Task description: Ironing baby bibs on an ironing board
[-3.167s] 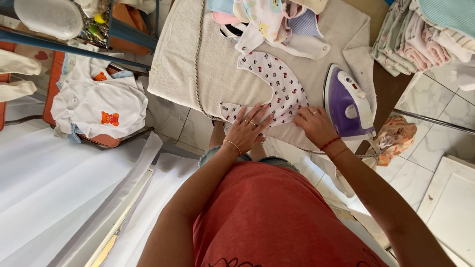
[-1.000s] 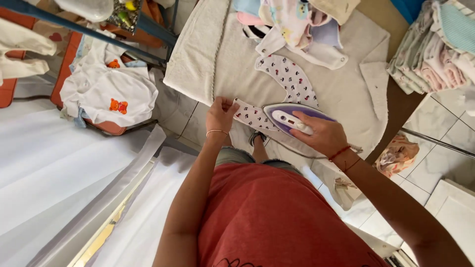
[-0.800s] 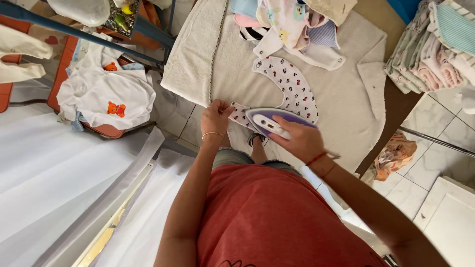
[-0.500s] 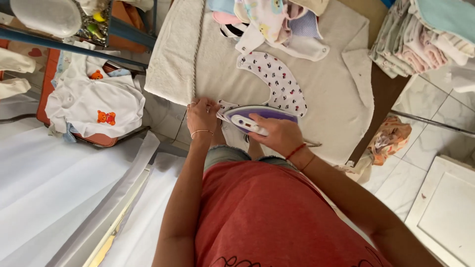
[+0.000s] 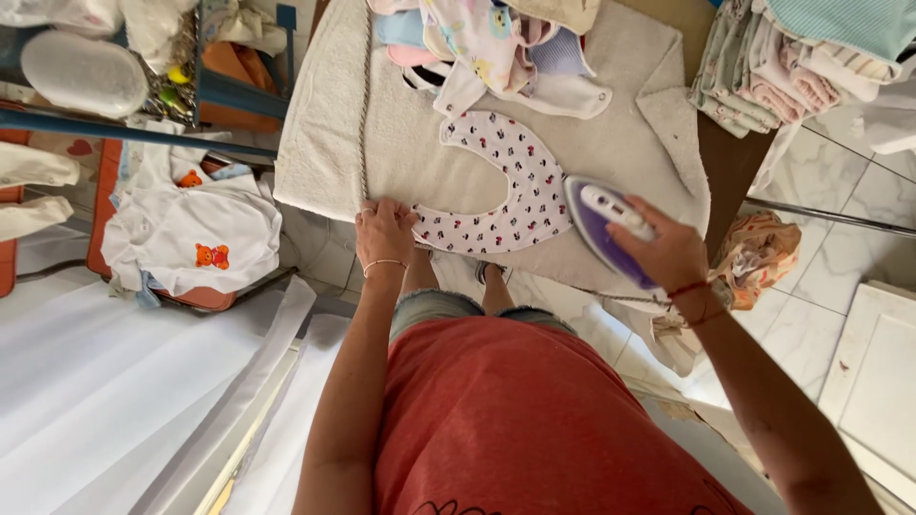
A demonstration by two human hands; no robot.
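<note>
The iron's [image 5: 611, 227] handle lay hidden under the right hand [image 5: 671, 250], and its soleplate could not be seen. The bib's [image 5: 504, 187] right end disappeared beneath the iron. The pile of baby clothes [image 5: 496, 43] and the folded stack [image 5: 792, 57] were cut off by the top edge. The left hand's [image 5: 384, 232] fingertips covered the bib's near corner.

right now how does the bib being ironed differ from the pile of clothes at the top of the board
The patterned bib lies spread flat in a single layer on the towel-covered board; the pile of clothes is bunched and overlapping. The bib is white with small dark and red prints; the pile mixes pastel blues, pinks and cartoon prints. The left hand pins the bib's end and the iron, in the right hand, is at the bib's edge; nothing touches the pile. Both rest on the board.
</note>
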